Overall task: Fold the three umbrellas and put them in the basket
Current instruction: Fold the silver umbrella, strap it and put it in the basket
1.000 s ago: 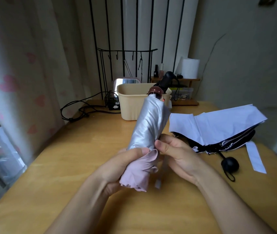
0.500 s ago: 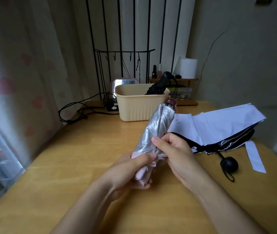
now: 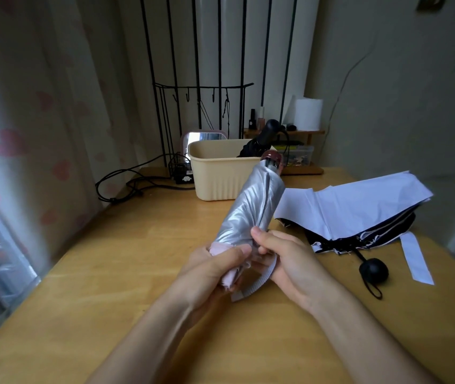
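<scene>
– Umbrellas, we count three: a rolled silver folding umbrella (image 3: pixel 254 206) with pink lining and a brown cap, a half-collapsed white umbrella (image 3: pixel 359 212) with a black underside, and a folded black umbrella (image 3: pixel 259 139).
– Where do we find each?
– We hold the silver one above the middle of the pale wooden table (image 3: pixel 110 259), tilted, its cap toward the far edge. Our left hand (image 3: pixel 209 270) is wrapped round its pink lower end. Our right hand (image 3: pixel 290 261) pinches the fabric just beside it, and a grey strap (image 3: pixel 259 281) curves under those fingers. The white one lies along the right edge, its round black handle (image 3: pixel 373 270) toward the near edge. The black one stands handle up in the one beige ribbed plastic basket (image 3: pixel 220 176) at the far edge.
– And the room?
– We see one heart-patterned curtain (image 3: pixel 27 120) on the left, black cables (image 3: pixel 126 181) trailing at the far left corner, and one white paper roll (image 3: pixel 308 113) on a small wooden shelf (image 3: pixel 284 132) by the grey wall.
</scene>
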